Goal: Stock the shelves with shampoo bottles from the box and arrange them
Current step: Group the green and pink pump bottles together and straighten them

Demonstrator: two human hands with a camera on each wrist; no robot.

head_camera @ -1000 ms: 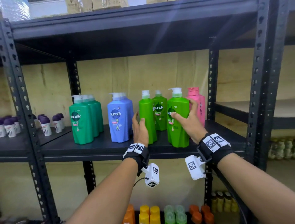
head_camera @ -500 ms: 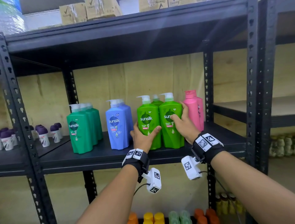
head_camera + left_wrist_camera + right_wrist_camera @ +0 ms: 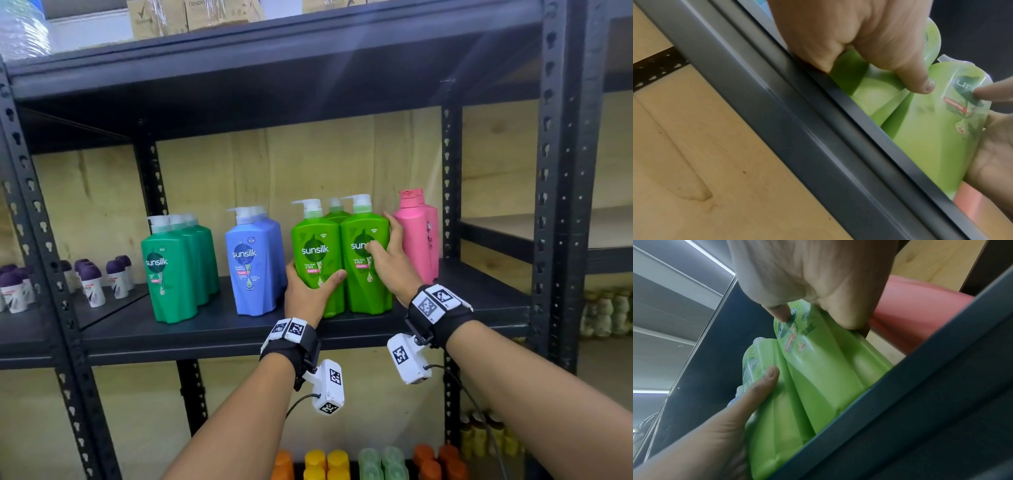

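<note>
**Head view: two light-green shampoo bottles held upright on the shelf**

Head camera shows the left hand (image 3: pixel 308 294) wrapped round the lower part of the left light-green bottle (image 3: pixel 317 253), thumb across its front below the label, fingers round its left side. That bottle stands upright, long axis vertical, pump cap on top with the nozzle pointing left, label facing the person. The right hand (image 3: pixel 388 263) clasps the right light-green bottle (image 3: pixel 364 270) from its right side, thumb on the label, fingers reaching up between it and the pink bottle (image 3: pixel 416 240). This bottle is also upright, label forward, nozzle pointing left, and touches its twin side by side. Both forearms reach up and forward, wrists bent slightly inward.

A third light-green bottle (image 3: pixel 335 212) stands behind the pair. Both held bottles sit near the front edge of the dark metal shelf (image 3: pixel 205 325). Left of them stand blue bottles (image 3: pixel 255 260), then dark-green bottles (image 3: pixel 171 270) further left, all upright.
</note>
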